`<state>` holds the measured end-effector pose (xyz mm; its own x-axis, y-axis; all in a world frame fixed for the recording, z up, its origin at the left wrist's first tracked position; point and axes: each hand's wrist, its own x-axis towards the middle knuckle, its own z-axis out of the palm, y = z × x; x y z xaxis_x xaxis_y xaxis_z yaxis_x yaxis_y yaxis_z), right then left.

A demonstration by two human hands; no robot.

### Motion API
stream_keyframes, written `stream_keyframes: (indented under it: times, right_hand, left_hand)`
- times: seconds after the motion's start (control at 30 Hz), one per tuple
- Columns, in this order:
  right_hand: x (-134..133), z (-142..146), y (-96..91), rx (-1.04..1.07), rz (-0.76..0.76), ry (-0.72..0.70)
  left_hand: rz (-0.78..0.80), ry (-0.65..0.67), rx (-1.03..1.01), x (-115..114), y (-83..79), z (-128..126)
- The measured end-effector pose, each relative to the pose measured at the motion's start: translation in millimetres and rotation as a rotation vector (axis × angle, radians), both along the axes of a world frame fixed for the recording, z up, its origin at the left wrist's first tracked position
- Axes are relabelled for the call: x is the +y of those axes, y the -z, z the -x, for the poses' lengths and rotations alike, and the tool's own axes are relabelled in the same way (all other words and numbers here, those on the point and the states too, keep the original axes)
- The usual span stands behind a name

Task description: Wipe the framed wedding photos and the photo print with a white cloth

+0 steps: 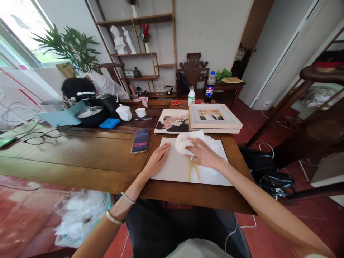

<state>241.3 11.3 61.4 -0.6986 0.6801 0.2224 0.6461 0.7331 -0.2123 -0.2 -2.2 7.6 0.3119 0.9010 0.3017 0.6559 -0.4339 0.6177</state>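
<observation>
A white board (177, 168) lies flat at the near edge of the wooden table (88, 157). My left hand (158, 157) rests flat on the board's left part, fingers stretched out. My right hand (202, 154), a ring on one finger, presses a crumpled white cloth (185, 140) onto the board's top. A yellowish mark or tool (194, 171) shows on the board just under my right wrist. Behind the board lie a printed photo (172, 122) and a stack of pale picture frames (213, 116).
A phone (140, 140) lies left of the board. Farther left are glasses (44, 136), a blue box (109, 123), pots, a white teapot (124, 112) and cup. Orange scissors (176, 103), a glue bottle (191, 96) and a Pepsi bottle (210, 87) stand behind. A person (88, 84) leans over the far left.
</observation>
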Motion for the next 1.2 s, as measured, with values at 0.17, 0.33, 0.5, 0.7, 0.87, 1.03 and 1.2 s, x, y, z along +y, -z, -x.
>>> stream_keyframes:
  times: [0.17, 0.33, 0.5, 0.7, 0.87, 1.03, 1.2]
  right_hand:
    - [-56.2, 8.0, -8.5, -0.151, 0.065, -0.110]
    - [-122.0, -0.9, -16.0, -0.101, 0.201, -0.194]
    - [-87.4, -20.7, -5.4, 0.025, 0.143, -0.132]
    - [-18.1, -38.4, 6.4, 0.015, 0.044, 0.143]
    - [-58.2, -39.7, -4.1, -0.025, 0.106, 0.069]
    - [-123.2, -45.1, -26.8, -0.037, 0.208, -0.082]
    - [-107.7, -63.6, -31.6, -0.010, 0.316, -0.081]
  left_hand:
    - [-0.014, 0.012, 0.010, 1.2, 2.6, -0.1]
    - [-0.028, 0.018, 0.007, 4.3, 8.7, 1.2]
    - [-0.035, 0.021, 0.023, 4.2, 8.5, 2.1]
    - [-0.034, 0.018, 0.043, 2.6, 5.4, 1.6]
    - [-0.048, 0.014, 0.024, 2.8, 6.7, 0.6]
    - [-0.031, 0.009, 0.016, 2.7, 7.4, -0.3]
    - [-0.025, 0.008, 0.018, 2.4, 6.4, -0.2]
